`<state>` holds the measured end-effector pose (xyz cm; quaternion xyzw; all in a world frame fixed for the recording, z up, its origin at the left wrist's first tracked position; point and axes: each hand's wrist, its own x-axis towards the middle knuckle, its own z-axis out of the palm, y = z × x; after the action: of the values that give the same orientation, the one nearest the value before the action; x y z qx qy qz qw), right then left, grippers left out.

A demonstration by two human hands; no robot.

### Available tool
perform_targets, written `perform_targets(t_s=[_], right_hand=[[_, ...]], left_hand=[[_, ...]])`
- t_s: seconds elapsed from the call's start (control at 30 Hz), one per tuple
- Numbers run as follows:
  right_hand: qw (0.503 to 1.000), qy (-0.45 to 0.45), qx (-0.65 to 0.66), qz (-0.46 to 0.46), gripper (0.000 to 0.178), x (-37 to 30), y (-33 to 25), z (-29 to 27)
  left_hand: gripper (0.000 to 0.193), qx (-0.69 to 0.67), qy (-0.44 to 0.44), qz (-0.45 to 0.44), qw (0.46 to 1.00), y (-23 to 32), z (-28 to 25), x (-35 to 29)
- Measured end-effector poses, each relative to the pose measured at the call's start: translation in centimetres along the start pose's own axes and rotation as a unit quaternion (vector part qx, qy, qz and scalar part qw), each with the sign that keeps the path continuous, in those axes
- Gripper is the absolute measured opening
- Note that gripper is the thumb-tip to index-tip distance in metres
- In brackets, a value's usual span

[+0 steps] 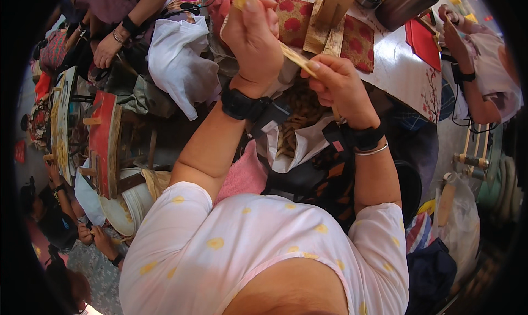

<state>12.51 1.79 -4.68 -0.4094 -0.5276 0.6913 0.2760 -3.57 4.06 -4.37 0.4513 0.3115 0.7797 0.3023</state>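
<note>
At the frame's upper centre, left grip [256,44] and right grip [342,85] pinch closed on a pale strip [295,57], which even tension should suit.

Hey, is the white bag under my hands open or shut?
Open: the white bag's edges are spread apart, and brown pieces show inside.

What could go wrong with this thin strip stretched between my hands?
The thin pale strip might splinter into the bare left hand or right hand. If it slipped, it could fall among the brown pieces in the white liner below.
</note>
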Motion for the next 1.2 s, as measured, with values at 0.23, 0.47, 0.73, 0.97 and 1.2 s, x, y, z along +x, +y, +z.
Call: perform_targets(t_s=[0.23, 0.47, 0.73, 0.97, 1.2], right_hand=[[0.967, 0.095, 0.022, -0.234, 0.012, -0.2, 0.5, 0.9], [0.959, 0.141, -0.056, -0.241, 0.023, 0.4, 1.2, 0.6], [0.941, -0.135, 0.308, 0.037, 0.015, -0.3, 0.2, -2.4], [0.994, 0.079, -0.020, -0.077, 0.015, -1.0, -1.1, -0.5], [0.998, 0.048, 0.008, -0.036, 0.012, -0.8, -0.4, -1.0]], left_hand=[[0.035, 0.158, -0.239, 0.213, 0.934, -0.8, 1.2, -4.0], [0.026, 0.196, -0.238, -0.085, 0.948, -0.3, 0.6, -3.9], [0.009, 0.210, -0.297, 0.230, 0.903, 0.7, 0.7, -2.5], [0.005, 0.321, -0.246, 0.020, 0.914, 1.2, -0.2, -3.4], [0.005, 0.291, -0.286, -0.101, 0.907, 0.8, -1.0, -2.5]])
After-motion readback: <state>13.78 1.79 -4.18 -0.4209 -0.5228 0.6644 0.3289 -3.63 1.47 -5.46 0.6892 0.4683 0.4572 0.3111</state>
